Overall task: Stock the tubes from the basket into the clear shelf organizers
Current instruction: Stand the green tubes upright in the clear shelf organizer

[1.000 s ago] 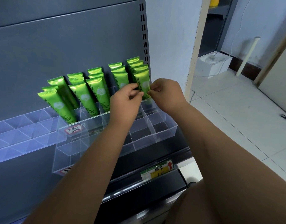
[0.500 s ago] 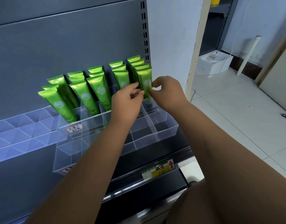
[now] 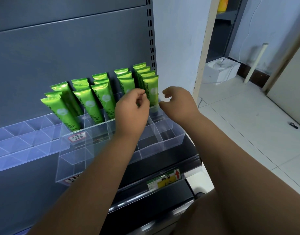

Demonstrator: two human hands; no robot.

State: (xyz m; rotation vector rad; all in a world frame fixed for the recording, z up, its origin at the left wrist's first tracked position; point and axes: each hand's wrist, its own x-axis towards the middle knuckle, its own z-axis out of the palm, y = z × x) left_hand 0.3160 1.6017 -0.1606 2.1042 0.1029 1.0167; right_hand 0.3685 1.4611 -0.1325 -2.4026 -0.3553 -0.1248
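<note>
Several green tubes (image 3: 101, 97) stand in rows in the back compartments of the clear shelf organizer (image 3: 169, 138). The front tube of the rightmost row (image 3: 151, 91) stands upright in its compartment. My left hand (image 3: 132, 111) hovers just left of it, fingers loosely curled, with the fingertips at the tube's left edge and no visible grip. To the right of that tube my right hand (image 3: 179, 103) is a small gap away, fingers loosely curled and holding nothing. The basket is out of view.
A second clear organizer (image 3: 18, 139) continues to the left with nothing in its cells. The grey shelf back panel rises behind. A price label (image 3: 164, 179) sits on the shelf's front rail. White tiled floor, a white box (image 3: 220, 68) and a doorway lie to the right.
Both hands were pinching the front right tube and setting it upright. My right hand has let go and moved right; my left hand has eased off to the tube's left edge.
</note>
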